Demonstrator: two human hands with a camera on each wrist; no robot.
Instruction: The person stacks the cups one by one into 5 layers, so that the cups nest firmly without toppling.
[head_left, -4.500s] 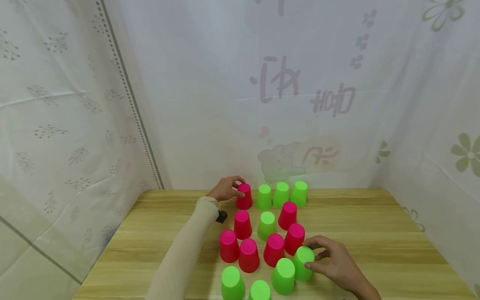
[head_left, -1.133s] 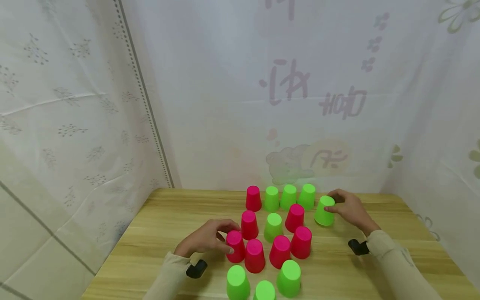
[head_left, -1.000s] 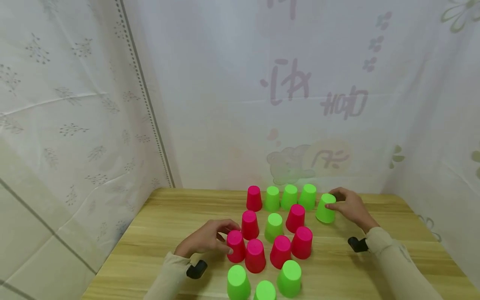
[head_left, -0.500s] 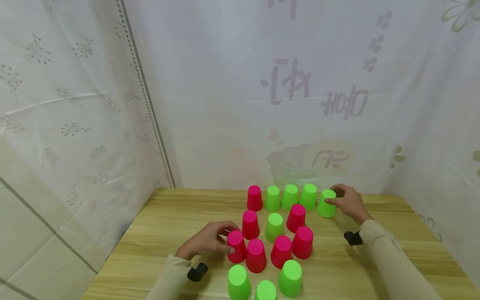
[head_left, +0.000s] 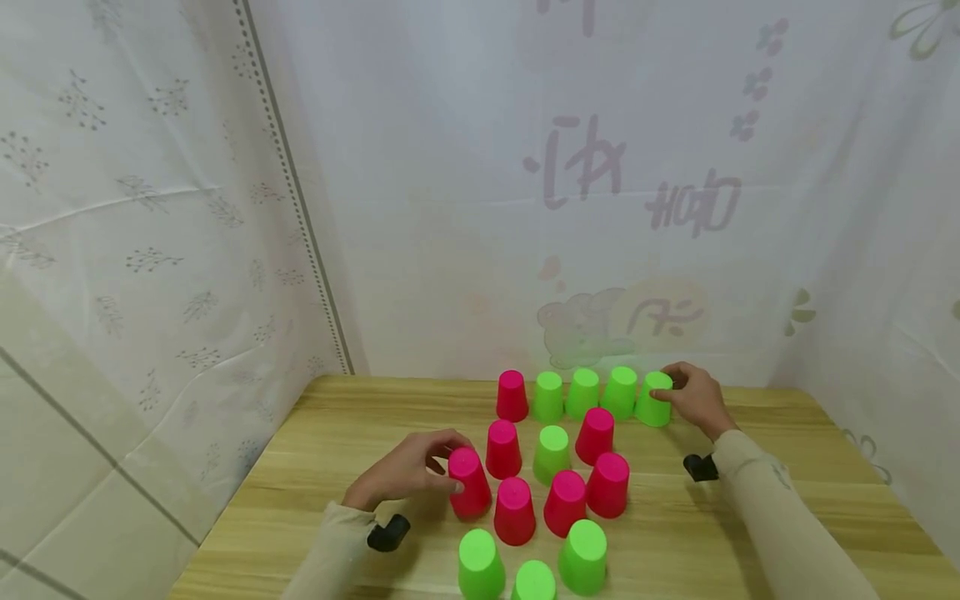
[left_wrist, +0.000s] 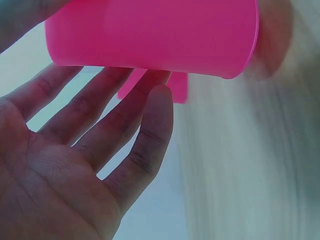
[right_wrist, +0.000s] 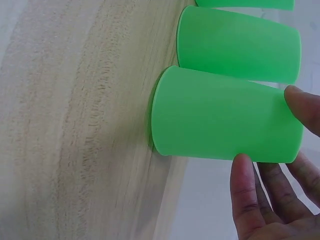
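My left hand [head_left: 405, 468] grips an upside-down pinkish-red plastic cup [head_left: 469, 485] between thumb and fingers. In the left wrist view that cup [left_wrist: 150, 35] is slightly off the table, its rim apart from the wood. At the right end of the back row, my right hand [head_left: 697, 398] pinches a green cup [head_left: 653, 400] near its narrow top. The right wrist view shows this green cup [right_wrist: 225, 117] beside another green cup [right_wrist: 240, 45], its rim at or close to the table.
More upside-down cups stand on the wooden table [head_left: 337, 417]: a red cup [head_left: 512, 397] and several green ones at the back, a green cup [head_left: 552, 454] among red ones mid-table, and green cups [head_left: 583, 557] in front. A patterned white cloth [head_left: 450, 208] hangs behind.
Over several seconds, my right hand has carried the green cup from the front right to the back row's end. My left hand moved from the back red cup to a nearer one, now slightly raised.
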